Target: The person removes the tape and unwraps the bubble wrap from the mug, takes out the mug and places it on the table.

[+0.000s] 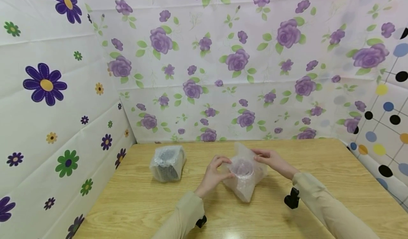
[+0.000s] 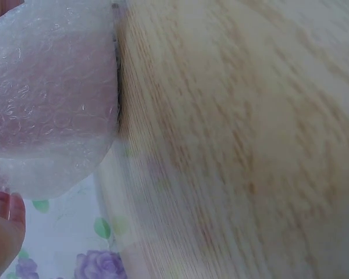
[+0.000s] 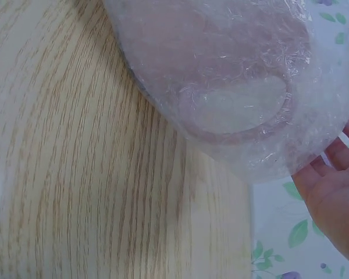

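A pinkish mug in bubble wrap point(image 1: 243, 171) stands on the table between both hands, its round rim showing at the top. Its looped handle point(image 3: 279, 119) shows through the wrap in the right wrist view. My left hand point(image 1: 214, 175) holds the wrap's left side, thumb and fingers curved at its edge. On the far right side, my right hand point(image 1: 271, 161) pinches the loose upper wrap between thumb and fingers. Bubble wrap point(image 2: 52, 93) fills the upper left of the left wrist view, the left hand's fingers partly hidden behind it.
Another bubble-wrapped bundle point(image 1: 168, 163), with something dark inside, sits farther left on the wooden table point(image 1: 143, 210). Flower-patterned sheets point(image 1: 204, 72) hang behind and on the left, and a dotted one point(image 1: 379, 139) on the right. Black wrist mounts point(image 1: 292, 198) hang below the sleeves.
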A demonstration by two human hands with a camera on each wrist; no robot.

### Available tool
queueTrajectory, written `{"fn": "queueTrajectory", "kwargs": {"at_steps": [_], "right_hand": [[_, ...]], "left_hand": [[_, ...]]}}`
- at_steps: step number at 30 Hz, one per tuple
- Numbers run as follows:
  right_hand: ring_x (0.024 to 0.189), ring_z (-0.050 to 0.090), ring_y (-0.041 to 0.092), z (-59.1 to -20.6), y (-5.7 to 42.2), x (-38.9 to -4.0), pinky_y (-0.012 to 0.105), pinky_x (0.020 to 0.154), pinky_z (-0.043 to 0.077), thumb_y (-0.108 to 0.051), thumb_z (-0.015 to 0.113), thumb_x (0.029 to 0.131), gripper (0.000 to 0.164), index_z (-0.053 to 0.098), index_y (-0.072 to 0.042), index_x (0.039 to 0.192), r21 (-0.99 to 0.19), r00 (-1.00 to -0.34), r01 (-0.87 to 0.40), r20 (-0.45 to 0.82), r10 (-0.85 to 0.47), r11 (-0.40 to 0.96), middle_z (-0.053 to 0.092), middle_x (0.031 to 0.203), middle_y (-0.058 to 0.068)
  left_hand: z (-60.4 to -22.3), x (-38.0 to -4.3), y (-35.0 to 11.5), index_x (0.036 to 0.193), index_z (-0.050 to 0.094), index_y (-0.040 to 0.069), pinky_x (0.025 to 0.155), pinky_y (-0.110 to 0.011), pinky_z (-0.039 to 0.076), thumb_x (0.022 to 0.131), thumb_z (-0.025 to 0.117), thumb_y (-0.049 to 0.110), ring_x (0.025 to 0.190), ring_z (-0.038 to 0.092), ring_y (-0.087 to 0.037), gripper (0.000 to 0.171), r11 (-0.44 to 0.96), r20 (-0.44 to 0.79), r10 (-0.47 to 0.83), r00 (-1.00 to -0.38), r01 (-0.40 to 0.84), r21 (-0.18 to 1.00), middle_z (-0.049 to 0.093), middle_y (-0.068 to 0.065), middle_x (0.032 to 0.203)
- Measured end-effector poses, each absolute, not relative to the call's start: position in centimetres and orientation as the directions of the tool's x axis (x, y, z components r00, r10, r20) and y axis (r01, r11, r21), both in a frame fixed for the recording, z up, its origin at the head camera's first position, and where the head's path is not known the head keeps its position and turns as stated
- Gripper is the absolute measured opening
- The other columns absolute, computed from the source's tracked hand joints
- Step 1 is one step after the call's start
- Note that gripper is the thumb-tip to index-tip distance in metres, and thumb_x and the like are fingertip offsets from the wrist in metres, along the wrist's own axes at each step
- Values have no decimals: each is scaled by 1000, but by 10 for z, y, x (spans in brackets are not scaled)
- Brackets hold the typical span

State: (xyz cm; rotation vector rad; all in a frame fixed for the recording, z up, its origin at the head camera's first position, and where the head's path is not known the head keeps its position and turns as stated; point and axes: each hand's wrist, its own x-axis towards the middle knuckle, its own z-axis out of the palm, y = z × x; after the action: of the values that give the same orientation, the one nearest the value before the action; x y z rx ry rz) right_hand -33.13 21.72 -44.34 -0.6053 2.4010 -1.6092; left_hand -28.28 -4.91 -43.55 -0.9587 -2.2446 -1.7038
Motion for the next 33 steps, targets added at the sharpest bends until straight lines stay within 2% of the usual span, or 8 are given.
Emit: {"fn": "queueTrajectory", "kwargs": {"at_steps": [5, 10, 14, 17, 22, 27, 33], "right_hand": [[121, 35, 33, -446, 220, -334, 52, 96, 27, -32, 48, 95, 49, 41, -8, 136, -914, -892, -242, 78, -445, 324, 38, 135, 16], [119, 37, 33, -446, 223, -333, 54, 93, 30, -26, 51, 94, 48, 38, -12, 138, -901, -873, -275, 88, -479, 336, 37, 137, 12], [121, 36, 32, -447, 224, -332, 54, 95, 27, -29, 51, 94, 51, 35, -13, 139, -921, -881, -236, 69, -468, 309, 36, 137, 12], [122, 33, 35, -447, 224, -333, 53, 97, 25, -30, 45, 96, 51, 34, -6, 139, -944, -890, -215, 83, -449, 251, 38, 135, 18], [116, 40, 39, -446, 220, -335, 47, 93, 34, -29, 36, 99, 50, 33, 7, 135, -939, -894, -271, 165, -418, 210, 41, 128, 27], [104, 51, 37, -448, 217, -336, 43, 82, 45, -31, 35, 99, 47, 45, 5, 128, -884, -918, -344, 246, -311, 316, 50, 120, 23], [99, 53, 36, -451, 217, -337, 44, 78, 46, -33, 36, 98, 48, 48, 6, 123, -851, -938, -342, 283, -201, 398, 54, 113, 23]], "left_hand": [[-433, -281, -49, 100, 58, -6, 89, -55, 31, 72, 73, -1, 105, 44, -36, 32, 153, 489, 389, -781, 578, 802, 47, -22, 110], [-433, -281, -49, 99, 58, -6, 89, -56, 31, 72, 73, -2, 104, 44, -36, 31, 155, 493, 381, -782, 580, 800, 47, -21, 109], [-433, -280, -48, 99, 58, -6, 89, -54, 32, 72, 73, -3, 104, 44, -36, 31, 157, 491, 379, -784, 578, 801, 47, -22, 109], [-432, -280, -49, 100, 58, -7, 89, -53, 32, 72, 73, -2, 105, 44, -37, 32, 154, 487, 386, -784, 575, 803, 47, -23, 110], [-432, -280, -49, 101, 58, -7, 89, -49, 34, 72, 73, -1, 105, 44, -36, 33, 161, 489, 387, -782, 579, 799, 48, -22, 110], [-434, -282, -49, 103, 58, -6, 90, -48, 33, 74, 73, 1, 105, 44, -34, 33, 170, 468, 391, -793, 562, 810, 47, -21, 111], [-436, -283, -48, 102, 57, -6, 90, -47, 33, 72, 74, 1, 104, 45, -34, 35, 172, 475, 382, -793, 566, 806, 48, -21, 109]]}}
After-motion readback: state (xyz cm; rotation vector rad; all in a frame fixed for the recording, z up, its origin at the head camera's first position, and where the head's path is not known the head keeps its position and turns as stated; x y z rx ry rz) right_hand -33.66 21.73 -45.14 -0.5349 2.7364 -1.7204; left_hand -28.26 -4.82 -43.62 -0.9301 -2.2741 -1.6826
